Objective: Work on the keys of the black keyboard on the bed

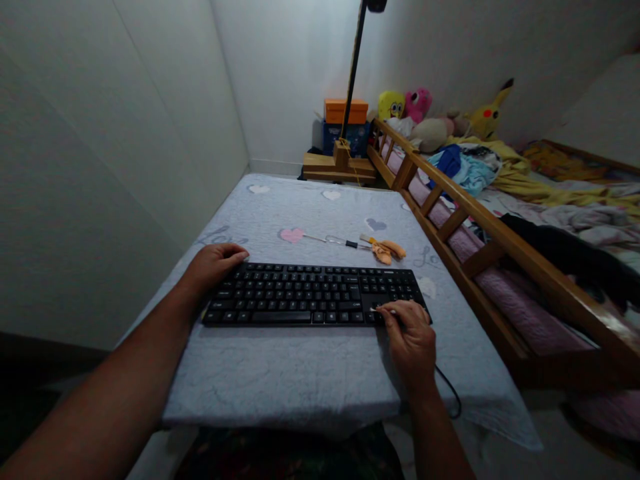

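Note:
A black keyboard (290, 293) lies flat on the cloth-covered table in front of me. My left hand (215, 260) rests at its upper left corner, with the thumb along the back edge and the fingers bent against its side. Over the arrow keys at the right, my right hand (411, 333) pinches a thin white stick that looks like a cotton swab (373, 309), its pale tip close to the keys. Behind the keyboard lie an orange cloth (384, 251), a thin tool with a black grip (351, 244) and a slender pale stick (315, 237).
The table has a grey cloth (280, 373) with heart prints. A black cable (453, 393) hangs near my right wrist. To the right runs a wooden bed rail (465, 207). At the back stand a post on a wooden base (340, 160) and an orange box (346, 111).

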`<state>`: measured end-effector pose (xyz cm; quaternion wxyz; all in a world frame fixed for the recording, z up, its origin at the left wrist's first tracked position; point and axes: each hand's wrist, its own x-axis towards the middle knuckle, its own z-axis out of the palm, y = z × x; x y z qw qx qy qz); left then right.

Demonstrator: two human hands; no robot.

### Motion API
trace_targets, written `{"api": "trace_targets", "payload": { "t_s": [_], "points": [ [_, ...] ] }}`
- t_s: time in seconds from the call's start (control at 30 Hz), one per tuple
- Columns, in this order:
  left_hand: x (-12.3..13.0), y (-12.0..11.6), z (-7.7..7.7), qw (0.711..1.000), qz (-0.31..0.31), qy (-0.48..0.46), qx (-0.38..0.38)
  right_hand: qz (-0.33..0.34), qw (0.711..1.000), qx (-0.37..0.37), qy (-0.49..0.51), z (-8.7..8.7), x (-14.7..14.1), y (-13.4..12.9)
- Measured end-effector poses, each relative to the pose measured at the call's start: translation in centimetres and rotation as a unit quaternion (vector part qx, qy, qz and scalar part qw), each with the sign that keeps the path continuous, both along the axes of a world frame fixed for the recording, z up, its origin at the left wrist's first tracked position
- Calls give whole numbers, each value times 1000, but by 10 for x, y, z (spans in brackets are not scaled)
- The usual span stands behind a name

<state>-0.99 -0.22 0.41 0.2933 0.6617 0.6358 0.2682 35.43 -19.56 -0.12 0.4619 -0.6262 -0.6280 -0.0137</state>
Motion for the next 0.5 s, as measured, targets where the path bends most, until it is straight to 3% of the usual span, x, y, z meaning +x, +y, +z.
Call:
{"api": "trace_targets", "payload": {
  "t_s": [0.5],
  "points": [
    [3, -3, 5, 1000, 11, 1, 0, 4, 1000, 4, -21, 3, -1, -4]
  ]
}}
